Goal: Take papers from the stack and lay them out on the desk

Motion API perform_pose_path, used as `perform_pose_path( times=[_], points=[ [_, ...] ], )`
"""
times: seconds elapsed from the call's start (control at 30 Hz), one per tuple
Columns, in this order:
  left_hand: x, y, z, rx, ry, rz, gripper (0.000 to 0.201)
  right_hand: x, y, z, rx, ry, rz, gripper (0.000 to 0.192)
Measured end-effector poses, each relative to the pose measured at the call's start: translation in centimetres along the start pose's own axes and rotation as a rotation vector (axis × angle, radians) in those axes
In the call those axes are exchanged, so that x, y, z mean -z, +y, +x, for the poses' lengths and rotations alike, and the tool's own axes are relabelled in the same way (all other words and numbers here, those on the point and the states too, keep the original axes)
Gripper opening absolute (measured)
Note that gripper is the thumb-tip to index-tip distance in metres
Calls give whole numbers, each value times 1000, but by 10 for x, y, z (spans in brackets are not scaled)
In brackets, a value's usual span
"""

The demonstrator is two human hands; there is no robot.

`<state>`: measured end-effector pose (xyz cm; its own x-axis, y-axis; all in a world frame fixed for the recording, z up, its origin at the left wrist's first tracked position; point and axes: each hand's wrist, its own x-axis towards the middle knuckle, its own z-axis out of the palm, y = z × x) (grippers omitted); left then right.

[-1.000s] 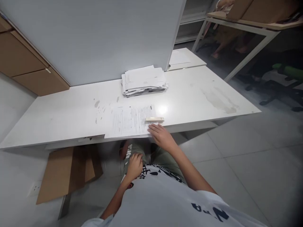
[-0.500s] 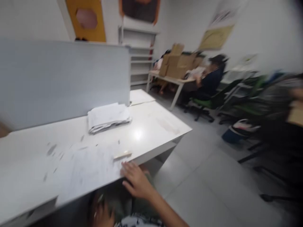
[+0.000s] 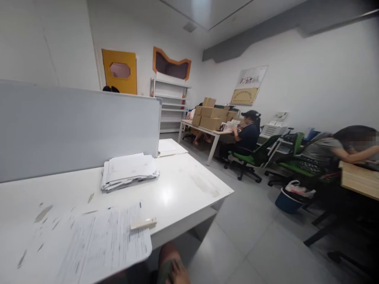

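At the bottom edge, my right hand (image 3: 179,273) rests on my right thigh, below the table's front edge. It is partly cut off and dim; its fingers look stretched out, with nothing seen in them. My left hand is out of view. Above on the white table (image 3: 180,197) lies a printed sheet of paper (image 3: 109,236), its corner at the front edge. A slim cream-coloured bar (image 3: 143,224) lies across that sheet's right side; its kind is unclear. Farther back sits a stack of papers (image 3: 128,171).
A grey partition (image 3: 79,130) stands along the table's back. To the right, a person in a dark cap (image 3: 250,132) sits at a table with cardboard boxes (image 3: 211,118). Another person (image 3: 321,152) leans on a wooden table (image 3: 359,179). A blue bin (image 3: 288,202) stands on the floor.
My right hand has left the table edge and dropped to my thigh. My left hand has gone out of view. The view has tilted up, showing more wall and ceiling.
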<state>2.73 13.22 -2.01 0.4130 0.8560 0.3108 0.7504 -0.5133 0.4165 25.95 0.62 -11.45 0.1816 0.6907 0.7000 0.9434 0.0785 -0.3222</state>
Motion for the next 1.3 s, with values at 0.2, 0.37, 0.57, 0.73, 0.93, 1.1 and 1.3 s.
perform_pose_path(
  times=[0.2,0.37,0.57,0.73,0.93,1.1,1.3],
  points=[
    [37,45,-68,-192,-126,-40,33,79,-56,89,23,-194,212,34],
    [74,75,-25,-306,-21,150,47,102,-74,147,120,-289,172,38],
    [58,85,3,-121,-92,306,69,70,-81,185,241,-384,140,33],
    [55,89,7,-99,-128,366,70,50,-72,196,231,-310,206,26],
    [56,91,8,-66,-138,397,70,38,-66,179,192,-200,296,37],
    [45,88,6,-62,-94,414,67,20,-77,168,14,-98,237,32],
    [46,87,8,-72,-82,424,63,24,-85,181,54,-181,180,20]
  ],
)
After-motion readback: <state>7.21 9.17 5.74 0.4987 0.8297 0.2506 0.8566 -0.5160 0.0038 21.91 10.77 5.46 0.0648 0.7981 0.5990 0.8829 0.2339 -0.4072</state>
